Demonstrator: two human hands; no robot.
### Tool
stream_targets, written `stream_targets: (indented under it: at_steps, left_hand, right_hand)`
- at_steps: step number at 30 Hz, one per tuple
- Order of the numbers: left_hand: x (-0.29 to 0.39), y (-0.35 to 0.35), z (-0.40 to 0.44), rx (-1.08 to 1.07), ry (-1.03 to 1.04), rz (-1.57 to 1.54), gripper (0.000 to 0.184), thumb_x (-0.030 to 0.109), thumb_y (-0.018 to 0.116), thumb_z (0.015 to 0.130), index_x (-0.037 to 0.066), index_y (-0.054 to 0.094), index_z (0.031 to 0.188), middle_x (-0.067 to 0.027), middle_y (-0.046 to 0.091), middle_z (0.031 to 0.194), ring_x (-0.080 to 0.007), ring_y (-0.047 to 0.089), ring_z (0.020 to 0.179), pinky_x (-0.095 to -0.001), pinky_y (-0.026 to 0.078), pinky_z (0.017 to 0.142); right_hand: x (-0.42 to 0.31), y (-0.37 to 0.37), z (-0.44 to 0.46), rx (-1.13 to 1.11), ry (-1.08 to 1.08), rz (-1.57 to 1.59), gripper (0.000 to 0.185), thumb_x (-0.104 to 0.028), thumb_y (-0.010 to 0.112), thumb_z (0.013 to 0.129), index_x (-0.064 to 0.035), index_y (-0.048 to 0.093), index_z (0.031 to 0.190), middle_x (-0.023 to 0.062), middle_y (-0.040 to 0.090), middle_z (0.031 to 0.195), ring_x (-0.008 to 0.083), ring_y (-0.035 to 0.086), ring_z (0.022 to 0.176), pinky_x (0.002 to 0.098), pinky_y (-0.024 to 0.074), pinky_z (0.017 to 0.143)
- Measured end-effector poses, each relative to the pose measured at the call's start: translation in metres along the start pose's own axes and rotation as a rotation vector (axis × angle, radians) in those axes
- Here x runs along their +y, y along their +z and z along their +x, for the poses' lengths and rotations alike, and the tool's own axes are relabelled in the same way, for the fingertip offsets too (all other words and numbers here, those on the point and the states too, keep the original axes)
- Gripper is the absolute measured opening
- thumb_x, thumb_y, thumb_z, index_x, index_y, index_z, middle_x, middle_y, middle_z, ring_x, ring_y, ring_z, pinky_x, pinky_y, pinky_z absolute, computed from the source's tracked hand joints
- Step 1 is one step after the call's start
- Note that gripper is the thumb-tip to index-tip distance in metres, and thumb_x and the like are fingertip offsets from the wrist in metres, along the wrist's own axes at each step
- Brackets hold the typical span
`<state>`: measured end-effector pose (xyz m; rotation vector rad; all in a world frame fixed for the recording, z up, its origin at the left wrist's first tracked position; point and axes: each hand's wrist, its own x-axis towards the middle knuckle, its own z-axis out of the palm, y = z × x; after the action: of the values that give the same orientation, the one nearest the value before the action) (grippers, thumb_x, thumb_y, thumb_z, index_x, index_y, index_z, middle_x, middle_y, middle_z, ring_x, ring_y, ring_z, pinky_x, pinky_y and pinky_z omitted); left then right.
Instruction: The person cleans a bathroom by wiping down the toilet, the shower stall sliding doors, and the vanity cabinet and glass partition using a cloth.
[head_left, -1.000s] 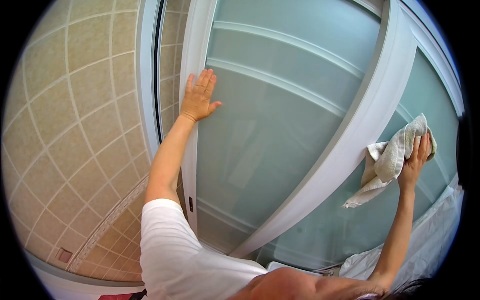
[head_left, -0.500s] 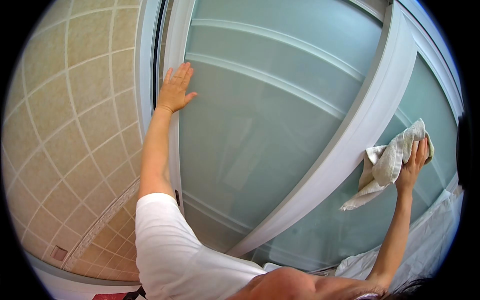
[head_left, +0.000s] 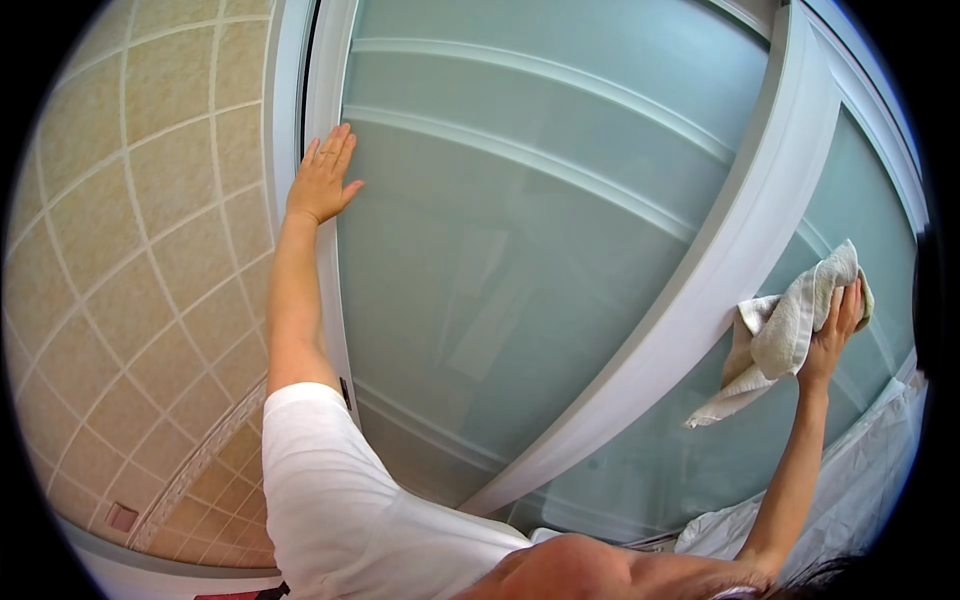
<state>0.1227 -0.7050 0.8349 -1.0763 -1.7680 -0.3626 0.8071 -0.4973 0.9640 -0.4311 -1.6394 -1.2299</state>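
My left hand lies flat with its fingers stretched on the white left stile of a frosted-glass sliding door, near the wall. At the right, my right hand holds a crumpled pale towel against a second frosted panel. The towel's lower corner hangs down to the left, and its folds hide part of my right fingers. Between the two panels runs a wide white upright. A small dark latch shows on the left stile beside my left upper arm.
Beige wall tiles fill the left side, next to the white door jamb. Floor tiles show at the lower left. Clear plastic sheeting drapes at the lower right. White rails cross the glass.
The left door panel has slid left with my left hand on it, and the dark gap at the jamb is narrower. My right hand and the towel have barely shifted.
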Motion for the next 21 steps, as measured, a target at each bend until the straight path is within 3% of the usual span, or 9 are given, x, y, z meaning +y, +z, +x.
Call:
stream_targets:
  at_steps: [7, 11, 13, 14, 15, 16, 18, 20, 21]
  left_hand:
    - [0.0, -0.004, -0.001, -0.046, -0.014, -0.053, 0.073, 0.034, 0.057, 0.084, 0.006, 0.024, 0.142, -0.0066, 0.017, 0.152, -0.0197, 0.016, 0.139, -0.0393, 0.015, 0.113]
    - [0.004, -0.016, -0.006, -0.069, -0.016, -0.032, 0.071, 0.029, 0.058, 0.083, 0.003, 0.025, 0.142, -0.0104, 0.019, 0.151, -0.023, 0.018, 0.139, -0.0389, 0.015, 0.113]
    - [-0.024, -0.003, -0.018, -0.087, -0.242, -0.05, 0.072, 0.027, 0.059, 0.083, 0.002, 0.025, 0.142, -0.0139, 0.022, 0.149, -0.0243, 0.019, 0.139, -0.0395, 0.015, 0.113]
    - [-0.041, -0.001, -0.03, 0.025, -0.356, -0.043, 0.072, 0.026, 0.059, 0.083, 0.001, 0.025, 0.141, -0.0151, 0.022, 0.149, -0.0253, 0.019, 0.139, -0.0396, 0.015, 0.113]
    - [-0.06, 0.002, -0.041, 0.14, -0.47, -0.04, 0.073, 0.026, 0.06, 0.083, -0.001, 0.025, 0.141, -0.0162, 0.022, 0.149, -0.0263, 0.019, 0.139, -0.0398, 0.015, 0.113]
    - [-0.088, 0.009, -0.05, 0.181, -0.47, 0.037, 0.073, 0.026, 0.06, 0.083, -0.001, 0.025, 0.141, -0.0157, 0.022, 0.149, -0.0267, 0.019, 0.138, -0.0399, 0.015, 0.113]
    - [-0.103, 0.018, -0.045, 0.23, -0.45, 0.097, 0.073, 0.026, 0.06, 0.083, -0.002, 0.024, 0.14, -0.0153, 0.023, 0.149, -0.0272, 0.019, 0.138, -0.04, 0.015, 0.113]
    - [-0.101, 0.009, -0.041, 0.239, -0.249, 0.156, 0.074, 0.026, 0.059, 0.083, -0.003, 0.023, 0.141, -0.0139, 0.021, 0.149, -0.027, 0.017, 0.139, -0.041, 0.014, 0.113]
    - [-0.102, 0.013, -0.039, 0.254, -0.246, 0.146, 0.074, 0.026, 0.059, 0.083, -0.003, 0.023, 0.141, -0.0139, 0.021, 0.149, -0.027, 0.017, 0.139, -0.041, 0.014, 0.113]
  right_hand:
    - [-0.002, -0.002, -0.001, -0.018, 0.034, 0.013, 0.051, -0.019, 0.061, 0.085, -0.0098, 0.044, 0.133, 0.0147, 0.032, 0.144, 0.0334, 0.026, 0.135, 0.0446, 0.0195, 0.11]
    - [-0.009, -0.01, 0.013, -0.019, -0.009, -0.02, 0.044, -0.004, 0.057, 0.082, -0.0061, 0.05, 0.126, 0.0158, 0.039, 0.14, 0.0338, 0.032, 0.132, 0.0426, 0.0233, 0.109]
    - [-0.022, -0.017, 0.035, -0.007, -0.054, -0.036, 0.048, 0.004, 0.053, 0.079, -0.0075, 0.053, 0.125, 0.0134, 0.042, 0.138, 0.0317, 0.035, 0.131, 0.0414, 0.0259, 0.109]
    - [-0.028, -0.022, 0.049, -0.001, -0.079, -0.058, 0.046, 0.005, 0.051, 0.079, -0.0092, 0.054, 0.123, 0.0113, 0.043, 0.138, 0.0294, 0.034, 0.131, 0.0416, 0.0261, 0.109]
    - [-0.032, -0.023, 0.063, 0.017, -0.115, -0.073, 0.043, 0.005, 0.05, 0.08, -0.0103, 0.056, 0.121, 0.0098, 0.044, 0.137, 0.0283, 0.036, 0.13, 0.0419, 0.0277, 0.109]
    - [-0.039, -0.023, 0.086, 0.07, -0.171, -0.093, 0.038, 0.0, 0.053, 0.08, -0.0114, 0.06, 0.116, 0.0089, 0.049, 0.132, 0.0287, 0.041, 0.126, 0.0404, 0.035, 0.103]
    - [-0.048, -0.014, 0.135, 0.13, -0.301, -0.108, 0.035, -0.005, 0.055, 0.08, -0.0129, 0.061, 0.114, 0.0077, 0.05, 0.131, 0.0282, 0.045, 0.122, 0.0381, 0.0376, 0.101]
    - [-0.052, -0.003, 0.18, 0.133, -0.258, -0.114, 0.038, -0.006, 0.061, 0.076, -0.0157, 0.062, 0.113, 0.0041, 0.052, 0.129, 0.0246, 0.045, 0.122, 0.0374, 0.0381, 0.1]
    - [-0.069, 0.001, 0.211, 0.217, -0.342, -0.14, 0.029, -0.021, 0.062, 0.079, -0.0116, 0.062, 0.106, 0.0118, 0.049, 0.126, 0.0326, 0.042, 0.12, 0.0458, 0.0385, 0.098]
